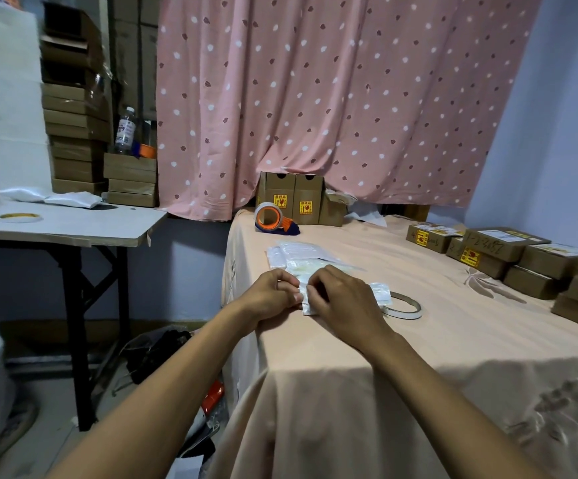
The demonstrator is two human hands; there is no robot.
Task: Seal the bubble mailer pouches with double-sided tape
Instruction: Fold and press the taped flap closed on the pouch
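A bubble mailer pouch [380, 294] lies flat on the cloth-covered bench [453, 340], close to its left edge and not far from the near left corner. Both hands are on the pouch's left end. The left hand [273, 292] has its fingers curled in, and its grip is closed, thumb and fingertips pinching that end. The right hand [344, 300] lies over the middle of the pouch with its fingers bent down. Its grip is likewise closed on the same end, fingertips almost meeting those of the left hand. What they pinch there is too small to tell.

Just beside the pouch's right end, touching or slightly under it, a roll of double-sided tape [405, 314] lies flat. Behind the hands, further along the left edge, a loose pile of pouches [297, 255] overlaps. At the far left corner rests an orange tape dispenser [273, 219], with upright cardboard cartons [301, 198] behind it against the pink dotted curtain [332, 98]. Flat labelled parcel boxes [505, 250] are stacked along the right edge.

A separate side table [73, 226] to the left carries another tape roll [21, 217] and white bags [52, 197].
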